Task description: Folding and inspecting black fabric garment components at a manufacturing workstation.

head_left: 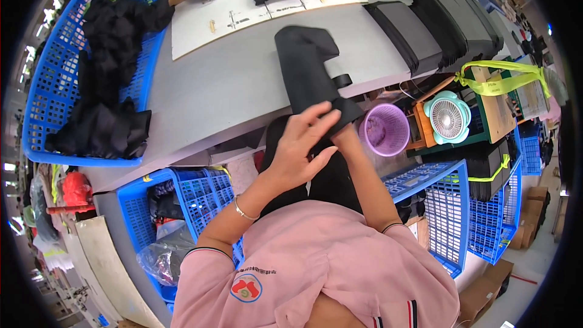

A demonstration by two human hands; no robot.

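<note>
A long black fabric piece [302, 70] lies over the near edge of the grey table, its far end bent to the right and a small black tab sticking out at its right side. My left hand [303, 143] rests across its near end with the fingers stretched out and the thumb apart. Beside it, my right hand [345, 138] goes in under the black fabric at that same end. Only its wrist and the back part show; the fabric and my left hand hide its fingers.
On the left stands a blue basket [54, 85] of black cloth pieces. Stacks of black-edged grey panels [407, 27] lie at the back right. A white board [200, 27] lies at the back. Right of my hands are a purple basket [386, 129] and a teal fan [448, 116].
</note>
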